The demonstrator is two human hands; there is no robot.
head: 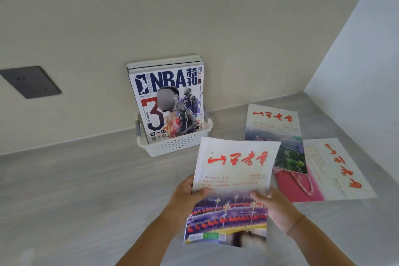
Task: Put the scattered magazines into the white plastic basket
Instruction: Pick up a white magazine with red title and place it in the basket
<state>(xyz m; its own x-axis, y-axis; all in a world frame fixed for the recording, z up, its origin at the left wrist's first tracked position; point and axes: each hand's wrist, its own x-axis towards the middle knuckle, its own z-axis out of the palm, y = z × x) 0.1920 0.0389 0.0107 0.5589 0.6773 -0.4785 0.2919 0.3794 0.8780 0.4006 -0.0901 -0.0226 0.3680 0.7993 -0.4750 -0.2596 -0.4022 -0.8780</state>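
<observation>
Both hands — left [187,194], right [272,207] — grip one magazine [234,181] above the worktop [86,179]. Basket [176,146] behind holds upright magazines; two lie right.

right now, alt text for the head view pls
Both hands, left and right, hold a magazine above a grey counter. Behind it a white basket holds upright magazines; two more lie flat to the right.

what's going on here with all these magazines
A person holds one magazine in both hands, left hand and right hand, in front of the white basket. The basket already holds several upright magazines, an NBA issue in front. Two more magazines lie on the counter to the right.
</observation>
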